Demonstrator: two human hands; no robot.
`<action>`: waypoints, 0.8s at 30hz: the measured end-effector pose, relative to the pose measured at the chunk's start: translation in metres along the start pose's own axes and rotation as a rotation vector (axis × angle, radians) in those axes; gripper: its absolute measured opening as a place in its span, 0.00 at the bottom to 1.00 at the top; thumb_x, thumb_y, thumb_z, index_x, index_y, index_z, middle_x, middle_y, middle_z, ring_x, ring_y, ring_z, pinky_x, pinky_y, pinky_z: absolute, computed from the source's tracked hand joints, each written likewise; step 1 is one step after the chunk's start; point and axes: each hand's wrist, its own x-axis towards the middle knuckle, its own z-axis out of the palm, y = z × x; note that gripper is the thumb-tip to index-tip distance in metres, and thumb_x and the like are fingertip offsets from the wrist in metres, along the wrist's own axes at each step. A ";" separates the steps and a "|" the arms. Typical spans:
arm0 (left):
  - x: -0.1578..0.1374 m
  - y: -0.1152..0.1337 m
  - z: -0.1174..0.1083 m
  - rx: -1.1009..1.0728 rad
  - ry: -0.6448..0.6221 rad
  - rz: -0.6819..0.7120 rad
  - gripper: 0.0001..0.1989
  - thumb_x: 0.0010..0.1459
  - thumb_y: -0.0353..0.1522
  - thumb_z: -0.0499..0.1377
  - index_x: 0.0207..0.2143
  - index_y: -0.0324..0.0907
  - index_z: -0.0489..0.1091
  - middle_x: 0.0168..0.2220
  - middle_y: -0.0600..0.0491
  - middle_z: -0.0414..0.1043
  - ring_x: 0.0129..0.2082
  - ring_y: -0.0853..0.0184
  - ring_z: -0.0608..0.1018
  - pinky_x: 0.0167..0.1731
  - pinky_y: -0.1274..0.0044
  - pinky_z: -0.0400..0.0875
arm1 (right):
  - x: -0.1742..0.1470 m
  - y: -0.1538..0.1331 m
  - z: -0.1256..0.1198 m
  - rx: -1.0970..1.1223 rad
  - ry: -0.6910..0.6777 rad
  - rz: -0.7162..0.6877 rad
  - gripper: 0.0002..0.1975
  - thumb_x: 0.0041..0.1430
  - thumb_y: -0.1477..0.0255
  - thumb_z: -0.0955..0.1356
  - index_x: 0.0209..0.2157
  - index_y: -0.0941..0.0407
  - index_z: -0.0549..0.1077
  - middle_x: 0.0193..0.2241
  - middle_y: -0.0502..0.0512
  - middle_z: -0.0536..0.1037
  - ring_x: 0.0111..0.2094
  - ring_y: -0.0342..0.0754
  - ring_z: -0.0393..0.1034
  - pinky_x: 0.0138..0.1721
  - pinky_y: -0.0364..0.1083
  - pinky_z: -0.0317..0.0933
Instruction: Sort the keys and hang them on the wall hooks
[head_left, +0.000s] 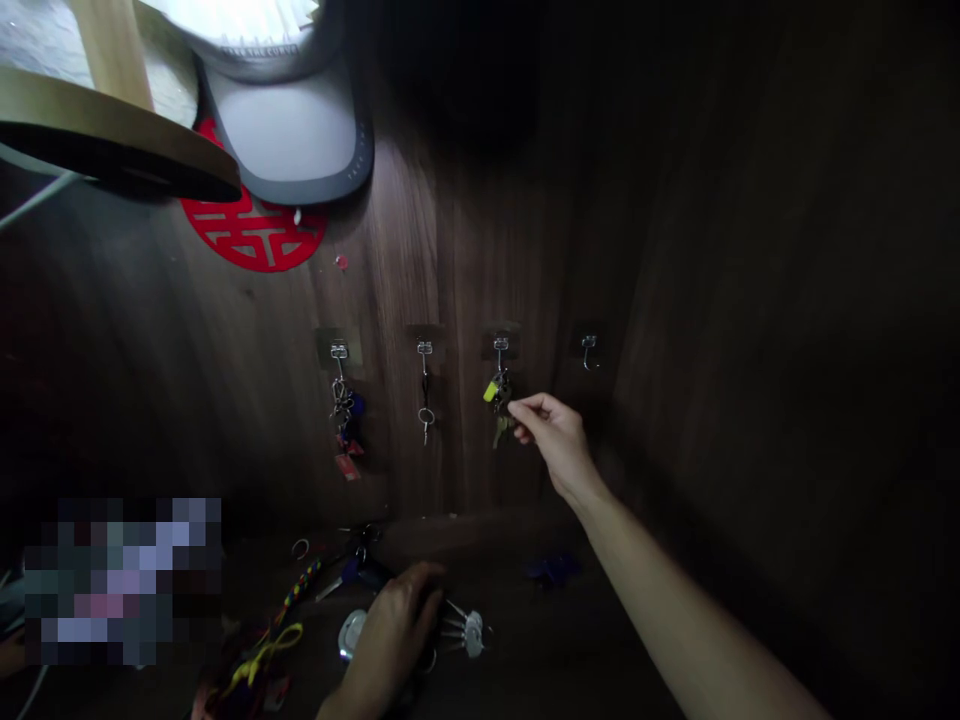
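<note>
My right hand (pixel 551 435) reaches up to the dark wood panel, thumb and fingertips pinched at a bunch of keys (pixel 501 430) with a yellow-green tag (pixel 491 390). That bunch hangs from the third metal hook (pixel 501 345). Low on the dark surface, my left hand (pixel 397 625) rests palm down, its fingers bent and slightly apart; whatever is beneath the palm is hidden. Just right of its fingers lie several silver keys (pixel 471 632) fanned out. A round silver object (pixel 351 635) shows at its left side.
Another key bunch with red tags (pixel 347 465) and a ring on a short strap (pixel 426 415) hang further left. A bare hook (pixel 589 350) is at right. Below lie a yellow cord (pixel 262 655), keys and a blue item (pixel 553 570). A cap (pixel 289 130) and lamp (pixel 112 135) are above.
</note>
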 end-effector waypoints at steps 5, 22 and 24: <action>-0.001 0.007 -0.003 0.021 -0.006 -0.016 0.11 0.57 0.30 0.50 0.39 0.46 0.70 0.42 0.54 0.76 0.43 0.67 0.76 0.45 0.79 0.67 | 0.028 -0.015 0.011 0.043 0.069 -0.034 0.10 0.40 0.67 0.72 0.23 0.59 0.70 0.16 0.44 0.69 0.16 0.36 0.63 0.16 0.36 0.55; 0.000 0.000 -0.001 0.001 -0.022 0.008 0.11 0.56 0.29 0.50 0.39 0.45 0.70 0.40 0.53 0.76 0.42 0.66 0.76 0.44 0.78 0.66 | 0.026 0.011 0.016 -0.083 0.155 -0.111 0.12 0.43 0.64 0.69 0.27 0.57 0.67 0.19 0.44 0.69 0.17 0.37 0.63 0.16 0.37 0.55; 0.000 -0.001 -0.001 -0.002 -0.031 0.012 0.11 0.57 0.29 0.50 0.39 0.45 0.70 0.40 0.53 0.76 0.42 0.66 0.76 0.44 0.78 0.67 | 0.020 0.016 0.013 -0.102 0.149 -0.136 0.13 0.44 0.64 0.69 0.29 0.56 0.66 0.21 0.45 0.70 0.18 0.38 0.64 0.18 0.38 0.57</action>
